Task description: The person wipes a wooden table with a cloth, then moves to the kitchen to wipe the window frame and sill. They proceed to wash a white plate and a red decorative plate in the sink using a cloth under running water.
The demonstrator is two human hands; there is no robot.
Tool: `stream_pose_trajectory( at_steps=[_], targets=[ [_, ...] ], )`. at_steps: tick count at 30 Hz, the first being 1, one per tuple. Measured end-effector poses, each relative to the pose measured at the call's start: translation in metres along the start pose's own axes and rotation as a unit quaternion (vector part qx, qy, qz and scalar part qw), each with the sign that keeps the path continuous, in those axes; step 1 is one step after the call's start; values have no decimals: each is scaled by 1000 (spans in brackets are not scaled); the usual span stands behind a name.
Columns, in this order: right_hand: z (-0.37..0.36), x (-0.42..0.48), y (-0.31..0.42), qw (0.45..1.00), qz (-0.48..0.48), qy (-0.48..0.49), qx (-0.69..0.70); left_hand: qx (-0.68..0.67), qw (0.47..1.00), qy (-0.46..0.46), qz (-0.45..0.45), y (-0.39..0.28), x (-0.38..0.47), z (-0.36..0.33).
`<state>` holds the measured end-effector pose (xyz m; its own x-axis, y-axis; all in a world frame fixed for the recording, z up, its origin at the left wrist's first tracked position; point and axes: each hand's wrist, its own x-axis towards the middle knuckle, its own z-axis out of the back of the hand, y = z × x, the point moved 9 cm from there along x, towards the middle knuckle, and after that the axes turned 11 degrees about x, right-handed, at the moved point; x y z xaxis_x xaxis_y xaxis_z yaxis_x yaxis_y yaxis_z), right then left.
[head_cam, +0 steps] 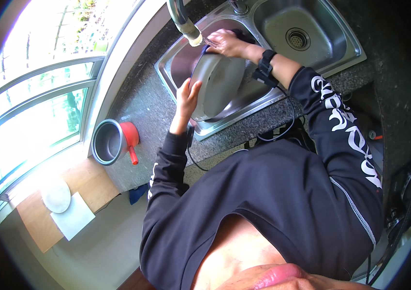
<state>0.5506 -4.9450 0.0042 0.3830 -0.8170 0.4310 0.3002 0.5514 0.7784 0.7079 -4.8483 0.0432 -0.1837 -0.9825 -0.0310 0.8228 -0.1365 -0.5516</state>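
A large round metal basin or pan (pixel 218 85) stands tilted on its side in the left bowl of a steel double sink, its outer underside towards me. My left hand (pixel 188 96) grips its near left rim, with the thumb on the outer side. At the upper rim is my right hand (pixel 227 43), slightly blurred, beside the mouth of a faucet (pixel 191 34); water seems to run over its fingers. A dark thing, perhaps a cloth, shows partly behind the right hand. What the right fingers hold is hidden.
The sink's right bowl (pixel 299 25) has a round drain. On the speckled stone counter (pixel 147 101) a grey pot (pixel 109 142) lies beside a red dipper (pixel 130 136). A white round plate (pixel 56 195) and a white square (pixel 73 216) lie on a wooden board by the window.
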Motion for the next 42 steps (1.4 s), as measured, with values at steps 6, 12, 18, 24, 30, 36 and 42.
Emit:
stream_pose_trajectory(
  at_steps=[6,12,18,24,30,36,42],
  targets=[
    [-13,-1,51,996,78,39,-33,-18,997,-28,-66,-31,24,-9],
    [-8,-9,-83,933,-186,-4,307,-82,996,-18,8,6,-4,0],
    [-76,-46,-104,785,-366,-158,474,-221,968,-47,111,37,5,-20],
    [-104,-74,43,921,-182,-77,335,-239,949,-89,186,69,12,-23],
    [-83,-30,55,948,-43,-92,302,-266,955,-77,104,57,19,-21],
    [-92,-17,-59,861,-315,14,399,-263,954,-77,122,47,16,-14],
    [-129,-110,-9,814,-413,154,379,-232,954,-114,153,54,10,-16]
  ],
)
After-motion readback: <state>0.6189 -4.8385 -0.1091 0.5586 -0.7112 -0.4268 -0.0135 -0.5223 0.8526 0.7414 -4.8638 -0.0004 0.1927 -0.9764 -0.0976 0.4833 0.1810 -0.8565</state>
